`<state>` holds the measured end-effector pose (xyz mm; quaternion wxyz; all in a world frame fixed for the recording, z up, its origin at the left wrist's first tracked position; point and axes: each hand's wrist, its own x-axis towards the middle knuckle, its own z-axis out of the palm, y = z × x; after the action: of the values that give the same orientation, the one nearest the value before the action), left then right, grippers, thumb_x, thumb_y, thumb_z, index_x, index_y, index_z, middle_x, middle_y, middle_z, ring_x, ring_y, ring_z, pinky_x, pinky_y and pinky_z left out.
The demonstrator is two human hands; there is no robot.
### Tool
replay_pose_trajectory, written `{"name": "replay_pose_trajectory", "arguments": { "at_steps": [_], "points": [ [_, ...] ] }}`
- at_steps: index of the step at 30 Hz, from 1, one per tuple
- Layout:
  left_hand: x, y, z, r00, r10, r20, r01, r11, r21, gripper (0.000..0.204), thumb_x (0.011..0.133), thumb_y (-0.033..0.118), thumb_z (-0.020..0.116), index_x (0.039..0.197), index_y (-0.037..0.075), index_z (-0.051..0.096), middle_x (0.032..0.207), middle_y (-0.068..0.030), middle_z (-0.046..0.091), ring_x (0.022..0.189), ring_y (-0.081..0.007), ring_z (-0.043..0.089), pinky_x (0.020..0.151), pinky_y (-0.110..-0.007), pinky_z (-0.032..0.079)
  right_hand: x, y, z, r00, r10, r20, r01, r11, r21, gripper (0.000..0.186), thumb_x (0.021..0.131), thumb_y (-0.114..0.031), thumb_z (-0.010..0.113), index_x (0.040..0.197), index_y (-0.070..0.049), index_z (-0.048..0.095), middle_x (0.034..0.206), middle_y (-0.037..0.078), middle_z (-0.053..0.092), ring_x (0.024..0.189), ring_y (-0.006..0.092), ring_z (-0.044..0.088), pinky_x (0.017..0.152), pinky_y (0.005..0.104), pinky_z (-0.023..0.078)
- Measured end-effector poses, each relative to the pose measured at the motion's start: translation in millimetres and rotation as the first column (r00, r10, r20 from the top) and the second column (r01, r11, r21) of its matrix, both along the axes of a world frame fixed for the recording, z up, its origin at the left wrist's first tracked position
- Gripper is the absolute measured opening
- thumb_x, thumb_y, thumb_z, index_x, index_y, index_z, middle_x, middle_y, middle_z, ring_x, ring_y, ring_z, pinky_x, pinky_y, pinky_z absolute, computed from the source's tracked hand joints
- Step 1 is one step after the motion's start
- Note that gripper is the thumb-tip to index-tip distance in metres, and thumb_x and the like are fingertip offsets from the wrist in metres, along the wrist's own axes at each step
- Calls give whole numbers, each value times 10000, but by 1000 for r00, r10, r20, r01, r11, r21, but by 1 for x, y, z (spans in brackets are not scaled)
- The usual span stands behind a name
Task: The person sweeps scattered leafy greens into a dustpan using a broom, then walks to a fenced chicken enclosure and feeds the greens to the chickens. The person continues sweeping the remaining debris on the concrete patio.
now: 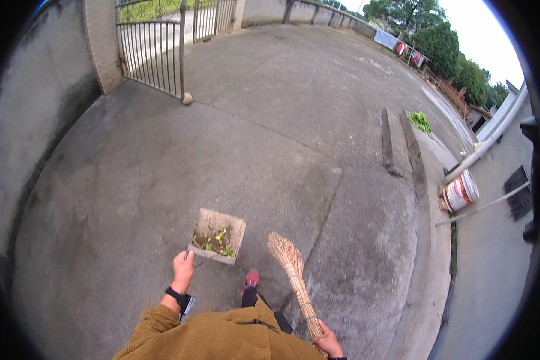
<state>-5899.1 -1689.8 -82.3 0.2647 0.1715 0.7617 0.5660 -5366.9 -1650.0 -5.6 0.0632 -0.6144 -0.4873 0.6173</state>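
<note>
My left hand [182, 268] is closed round the handle of a dustpan [238, 230], a squarish pale pan held out in front of me. Dirt and green and yellow leaves [219, 237] lie inside it, mostly toward the near side. At the lower right, my right hand [328, 342] grips the bound end of a straw broom [300, 285]. The broom's bristles fan out forward and to the left, apart from the dustpan. Whether the bristles touch the ground I cannot tell.
A metal gate [153, 57] stands ajar at the far left, with a round stone [187, 98] at its foot. Along the right run a concrete ledge [393, 144], green leaves [420, 122], a white bucket [460, 191] and a dark-bristled brush [518, 193]. A wall [39, 78] rises on the left.
</note>
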Motion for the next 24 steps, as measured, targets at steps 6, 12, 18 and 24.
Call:
{"name": "replay_pose_trajectory", "arguments": {
  "at_steps": [6,12,18,24],
  "points": [
    [-87,169,17,944,278,176,-299,949,101,281,956,163,607,694,100,528,560,40,462,440,-66,397,395,-263,335,-96,291,-22,999,-22,-44,16,993,-121,694,776,48,632,1412,-159,448,778,22,597,505,134,559,438,298,464],
    [-196,358,-28,880,442,173,-460,885,76,238,953,95,569,718,85,531,591,31,487,451,-64,392,396,-274,316,-225,559,-58,990,-64,-123,49,991,-122,455,779,64,623,1179,-119,509,738,33,578,493,162,571,407,328,467],
    [-320,562,-36,816,539,211,-557,830,32,210,939,73,567,734,78,523,589,32,481,481,-75,416,442,-291,338,-310,778,-80,994,-61,-86,58,998,-40,333,839,-104,626,1160,-100,534,706,47,581,524,183,560,452,334,466],
    [-447,747,-34,755,655,32,-656,753,52,227,947,90,545,725,77,496,564,28,468,452,-79,406,412,-307,343,-387,990,-84,999,20,-33,-12,971,239,362,911,-409,649,1108,-106,626,688,11,587,557,133,524,486,297,437]
  ]
}}
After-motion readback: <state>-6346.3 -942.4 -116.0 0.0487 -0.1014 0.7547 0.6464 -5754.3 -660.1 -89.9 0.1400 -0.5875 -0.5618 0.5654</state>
